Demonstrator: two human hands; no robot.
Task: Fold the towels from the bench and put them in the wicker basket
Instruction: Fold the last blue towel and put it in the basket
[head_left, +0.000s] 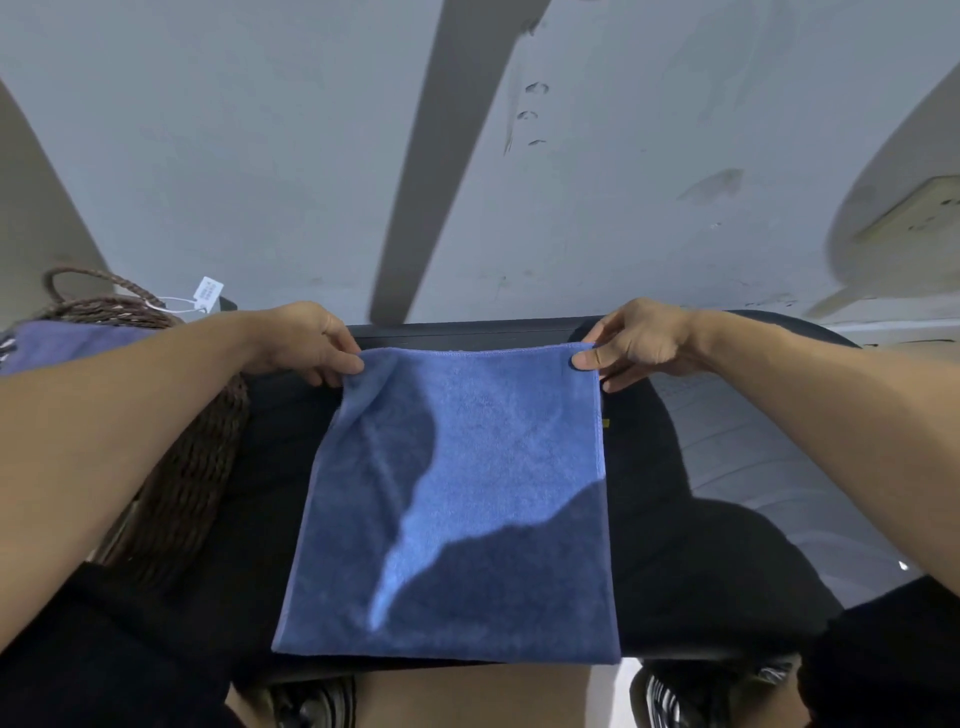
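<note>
Two bare hands, left (306, 340) and right (636, 340), pinch the blue terry towel's (467, 493) far corners. Long axis runs toward the person. Brown wicker basket (192, 457) sits beside the left hand.

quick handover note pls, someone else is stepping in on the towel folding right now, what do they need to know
Left hand: pinches the far left corner of the blue towel.
Right hand: pinches the far right corner.
The towel lies spread on the dark bench, near edge toward the person.
Wicker basket stands at the left, with blue cloth already in it.
Done: apparently at least one towel in the basket.
Left: finish folding this towel and put it in the basket.
</note>
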